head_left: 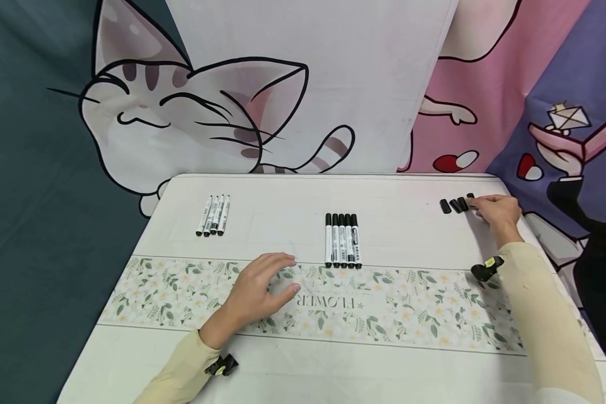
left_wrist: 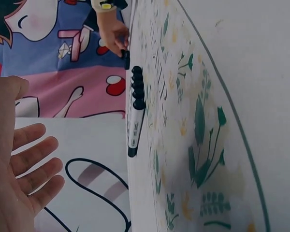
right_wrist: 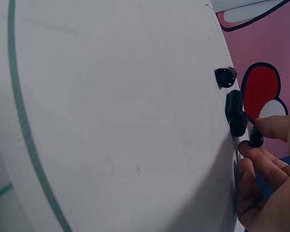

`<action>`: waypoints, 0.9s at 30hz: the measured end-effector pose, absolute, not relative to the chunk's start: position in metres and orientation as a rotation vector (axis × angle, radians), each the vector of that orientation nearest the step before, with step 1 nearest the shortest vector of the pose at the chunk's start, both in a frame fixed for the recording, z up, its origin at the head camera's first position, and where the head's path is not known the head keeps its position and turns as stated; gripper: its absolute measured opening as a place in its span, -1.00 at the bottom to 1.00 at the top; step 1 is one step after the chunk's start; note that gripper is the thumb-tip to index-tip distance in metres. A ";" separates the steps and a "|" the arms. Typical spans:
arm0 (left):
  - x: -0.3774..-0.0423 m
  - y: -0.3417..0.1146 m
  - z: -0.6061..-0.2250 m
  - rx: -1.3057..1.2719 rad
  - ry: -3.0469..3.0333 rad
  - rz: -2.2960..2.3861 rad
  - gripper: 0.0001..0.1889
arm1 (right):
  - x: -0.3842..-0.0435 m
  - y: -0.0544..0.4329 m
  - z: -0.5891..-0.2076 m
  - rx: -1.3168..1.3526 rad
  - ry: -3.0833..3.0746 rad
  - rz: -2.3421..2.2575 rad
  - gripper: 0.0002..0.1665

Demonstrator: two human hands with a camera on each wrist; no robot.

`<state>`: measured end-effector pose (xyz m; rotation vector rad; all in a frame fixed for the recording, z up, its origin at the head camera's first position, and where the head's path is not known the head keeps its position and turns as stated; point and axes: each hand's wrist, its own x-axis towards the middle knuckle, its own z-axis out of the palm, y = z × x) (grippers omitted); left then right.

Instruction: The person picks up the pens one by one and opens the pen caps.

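At the far right of the table, my right hand (head_left: 497,212) pinches a small black marker cap (right_wrist: 256,137) between thumb and fingertip. Three more black caps (head_left: 445,206) lie just left of it, two of them side by side. My left hand (head_left: 256,286) is over the floral band, fingers spread and holding nothing. Beyond its fingertips, a row of several capped whiteboard markers (head_left: 343,241) lies at the middle, black caps pointing away from me. Further left lie several uncapped markers (head_left: 213,215), their thin tips pointing to the back.
A white table cover (head_left: 303,370) carries a printed flower band (head_left: 177,292) across its width. Behind the back edge hangs a cartoon cat cloth (head_left: 151,112), with pink and purple cloth to the right. Each sleeve wears a small black wrist device (head_left: 222,366).
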<state>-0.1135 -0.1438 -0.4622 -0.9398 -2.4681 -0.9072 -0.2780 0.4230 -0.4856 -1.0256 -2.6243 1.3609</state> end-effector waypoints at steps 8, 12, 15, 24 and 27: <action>-0.114 -0.138 -0.465 -0.959 -2.466 -0.922 -0.55 | -0.277 0.423 -0.487 -0.962 -2.683 1.228 -0.71; -0.114 -0.138 -0.465 -0.951 -2.480 -0.917 -0.54 | -0.275 0.424 -0.486 -0.963 -2.686 1.232 -0.68; -0.114 -0.138 -0.465 -0.941 -2.495 -0.906 -0.55 | -0.273 0.424 -0.484 -0.971 -2.683 1.240 -0.65; -0.117 -0.137 -0.468 -0.917 -2.509 -0.901 -0.56 | -0.260 0.419 -0.477 -0.925 -2.676 1.171 -0.53; -0.118 -0.137 -0.468 -0.916 -2.523 -0.904 -0.56 | -0.253 0.410 -0.469 -0.854 -2.679 1.126 -0.30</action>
